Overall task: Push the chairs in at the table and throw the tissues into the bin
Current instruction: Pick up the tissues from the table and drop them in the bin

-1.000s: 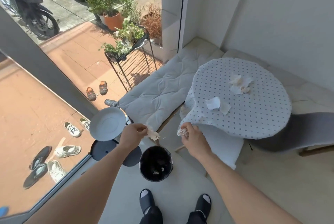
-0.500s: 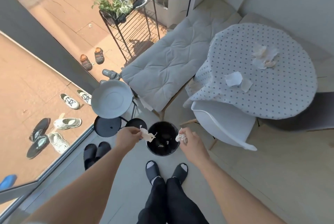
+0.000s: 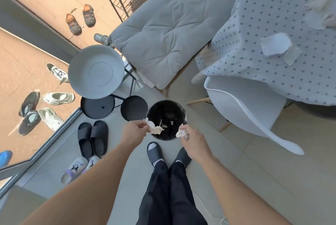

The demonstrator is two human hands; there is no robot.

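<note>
Tablecloth [image 3: 263, 24] dotted matt cloth, tissues [image 3: 275, 46] crumpled paper, chair [image 3: 251, 108] smooth white plastic on wood legs, bin [image 3: 166, 106] glossy black, cushion [image 3: 163, 30] quilted grey fabric

I see both of my forearms bare, with no sleeves, watch or rings showing on the left hand [image 3: 133, 131] or the right hand [image 3: 193, 138]. At six o'clock, loose black trousers [image 3: 169, 193] cover my legs. My feet wear dark grey open-toed slippers [image 3: 154, 153] over white socks [image 3: 152, 146].
</note>
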